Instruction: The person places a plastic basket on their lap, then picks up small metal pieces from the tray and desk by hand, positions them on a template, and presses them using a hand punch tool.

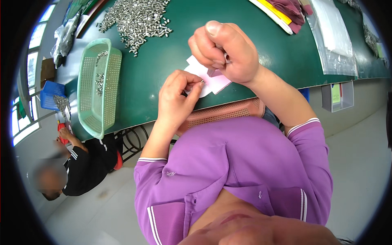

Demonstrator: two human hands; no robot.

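Note:
My left hand (176,93) pinches a small shiny metal piece (202,81) between thumb and fingertips, just over a white and pale pink sheet (209,86) on the green table. Closed in a fist with the thumb on top, my right hand (229,51) is raised above the far side of that sheet. A bit of something greyish shows under this fist, but its kind is hidden by the fingers. A large heap of small silvery metal pieces (136,22) lies beyond my left hand.
Left of my hands stands a green perforated basket (85,90) holding some metal pieces. A pink basket (228,113) sits below the table's near edge. Clear plastic bags (332,36) and maroon cloth (288,12) lie at the right. Another person (87,167) works at far left.

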